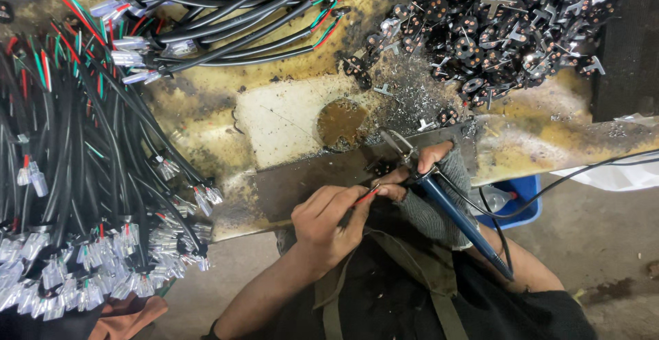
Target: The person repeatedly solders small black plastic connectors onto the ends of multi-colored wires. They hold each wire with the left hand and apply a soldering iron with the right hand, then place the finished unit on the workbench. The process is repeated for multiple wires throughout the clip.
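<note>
We pinch thin red wire (pixel 366 196) in left hand (pixel 328 225); gloved right hand (pixel 427 175) grips blue-handled soldering iron (pixel 458 218) over scorched bench (pixel 288 124).

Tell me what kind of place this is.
Most likely a small electronics assembly workshop: a soldering iron in the right hand, bundles of black cables with clear connectors, and a heap of small black metal-pronged parts.

On the surface (pixel 288 124), cable bundles (pixel 75 175) lie far left, more cables (pixel 226 10) behind at the top. A heap of small parts (pixel 494 28) sits back right. Near the front edge, the left hand (pixel 329 223) is beside the right hand (pixel 422 175), which holds a soldering iron (pixel 446 203). A tub (pixel 518 199) sits under the edge, right.
</note>
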